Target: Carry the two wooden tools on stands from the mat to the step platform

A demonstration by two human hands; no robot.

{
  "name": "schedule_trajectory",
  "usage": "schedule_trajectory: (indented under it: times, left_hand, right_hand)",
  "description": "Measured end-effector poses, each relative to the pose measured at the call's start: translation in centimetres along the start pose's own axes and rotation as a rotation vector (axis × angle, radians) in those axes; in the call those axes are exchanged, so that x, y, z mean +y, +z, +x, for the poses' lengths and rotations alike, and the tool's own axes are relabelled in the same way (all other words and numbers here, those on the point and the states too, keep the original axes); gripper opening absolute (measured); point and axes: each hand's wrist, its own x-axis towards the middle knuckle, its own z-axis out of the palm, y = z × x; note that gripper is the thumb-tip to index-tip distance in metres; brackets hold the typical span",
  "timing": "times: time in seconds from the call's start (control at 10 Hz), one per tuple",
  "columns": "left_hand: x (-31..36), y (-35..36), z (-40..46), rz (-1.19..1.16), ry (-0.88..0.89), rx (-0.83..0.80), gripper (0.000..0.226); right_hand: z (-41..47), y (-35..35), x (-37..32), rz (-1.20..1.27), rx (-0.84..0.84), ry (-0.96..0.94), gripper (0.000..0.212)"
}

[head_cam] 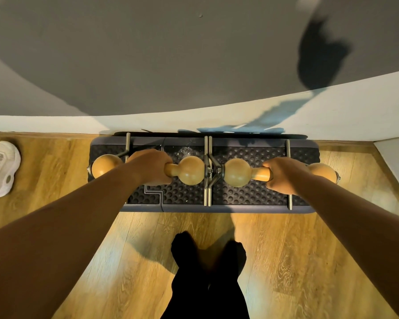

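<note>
Two wooden tools with ball-shaped ends sit side by side over a dark dimpled step platform against the wall. The left wooden tool has my left hand wrapped round its middle bar. The right wooden tool has my right hand gripping its bar. Each tool rides on a metal stand; their legs meet at the platform's centre, and the outer right leg lies across the platform. Whether the stands rest on the platform or hover just above it cannot be told.
A grey wall with a white skirting board runs right behind the platform. A white sneaker lies on the wooden floor at far left. My feet in black socks stand on the floor in front of the platform.
</note>
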Motion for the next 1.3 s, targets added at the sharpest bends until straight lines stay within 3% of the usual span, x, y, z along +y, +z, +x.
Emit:
schedule_trajectory:
  times: [0.4, 0.8, 1.0, 1.1, 1.2, 1.3]
  left_hand:
    - [-0.1, 0.3, 0.1, 0.039, -0.027, 0.003, 0.016]
    - [-0.1, 0.7, -0.2, 0.06, -0.033, 0.07, 0.02]
    - [0.0, 1.0, -0.8, 0.0, -0.1, 0.153, 0.024]
    - [0.7, 1.4, -1.7, -0.015, -0.092, 0.273, 0.021]
    - [1.1, 1.5, -2.2, 0.006, -0.095, 0.356, 0.038]
    - [2.0, 2.7, -3.5, 0.0, -0.105, 0.41, 0.08]
  right_hand:
    - [-0.2, -0.1, -0.7, -0.036, 0.02, 0.008, 0.024]
    - [-0.8, 1.6, -0.8, -0.152, 0.233, 0.027, 0.019]
    - [-1.5, 2.9, -1.2, -0.21, 0.365, 0.067, 0.038]
    - [-1.8, 3.1, -1.4, -0.169, 0.396, 0.012, 0.057]
    - [-2.3, 3.1, -2.0, -0.14, 0.404, -0.023, 0.074]
    - [-3.1, 3.4, -2.6, -0.089, 0.375, -0.065, 0.094]
